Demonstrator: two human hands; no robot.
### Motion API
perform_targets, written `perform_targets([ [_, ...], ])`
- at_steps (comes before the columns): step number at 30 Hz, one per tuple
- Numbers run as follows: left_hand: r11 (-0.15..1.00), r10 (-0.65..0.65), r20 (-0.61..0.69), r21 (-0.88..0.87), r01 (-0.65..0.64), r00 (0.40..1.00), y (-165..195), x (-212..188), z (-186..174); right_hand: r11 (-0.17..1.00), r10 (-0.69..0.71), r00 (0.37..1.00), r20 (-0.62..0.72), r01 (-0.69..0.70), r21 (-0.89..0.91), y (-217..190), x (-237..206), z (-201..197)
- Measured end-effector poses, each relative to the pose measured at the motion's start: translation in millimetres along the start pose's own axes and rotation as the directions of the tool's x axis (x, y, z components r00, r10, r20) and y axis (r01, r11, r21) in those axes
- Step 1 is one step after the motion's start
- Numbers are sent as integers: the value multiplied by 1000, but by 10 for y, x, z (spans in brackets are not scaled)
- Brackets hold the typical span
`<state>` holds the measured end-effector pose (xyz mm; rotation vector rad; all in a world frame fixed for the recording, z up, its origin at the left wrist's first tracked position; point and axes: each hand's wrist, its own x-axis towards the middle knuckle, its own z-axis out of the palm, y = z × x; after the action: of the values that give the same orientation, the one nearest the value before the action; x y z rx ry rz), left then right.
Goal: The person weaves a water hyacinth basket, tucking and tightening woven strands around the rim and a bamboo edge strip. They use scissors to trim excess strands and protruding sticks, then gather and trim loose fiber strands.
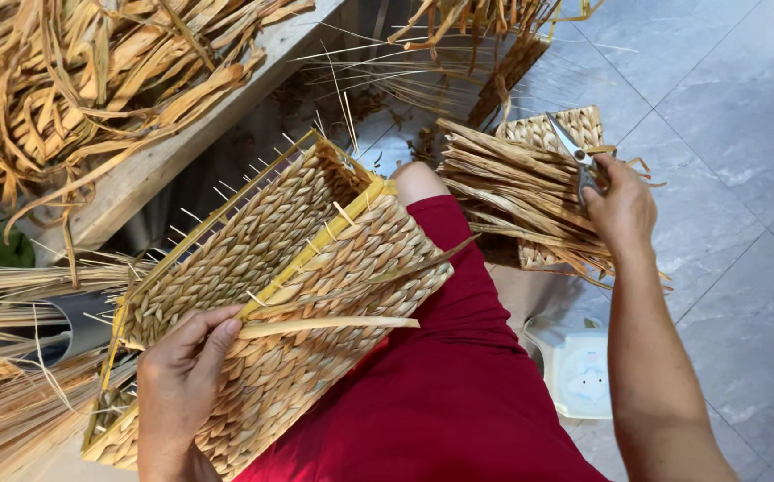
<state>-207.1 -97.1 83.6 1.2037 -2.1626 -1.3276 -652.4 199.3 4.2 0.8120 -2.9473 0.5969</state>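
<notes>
Grey tiled floor [744,107]; wooden shelf [164,156] heaped with dried straw [74,62]. My left hand [182,375] grips a woven basket [315,259] on my lap. My right hand [620,207] is closed around scissors [574,152].

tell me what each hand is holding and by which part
The left hand grips the woven basket at its lower side wall, thumb pinning a loose flat strand. The right hand holds scissors by the handles, blades pointing up.

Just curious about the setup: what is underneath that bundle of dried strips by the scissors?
A flat woven mat lies under the bundle of dried strips; its corners show above and below. Its middle is covered.
</notes>
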Motion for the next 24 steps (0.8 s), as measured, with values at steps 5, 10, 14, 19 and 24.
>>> perform_targets([
  [5,990,67,-30,124,-63,997,116,-22,-8,949,262,941,215,-210,-234,22,226,88],
  [10,961,215,-17,182,-208,977,213,-27,-58,937,290,910,296,-207,-281,79,209,68],
  [14,983,85,-11,163,-83,996,165,-51,-149,974,-4,997,73,-13,226,-264,-14,-79],
  [19,960,169,10,223,-167,986,125,-48,-307,701,-406,914,27,292,651,-1520,-707,-275],
  [24,849,496,-325,375,-372,805,188,-332,-333,491,-849,506,152,649,582,-2527,-1007,-302],
])
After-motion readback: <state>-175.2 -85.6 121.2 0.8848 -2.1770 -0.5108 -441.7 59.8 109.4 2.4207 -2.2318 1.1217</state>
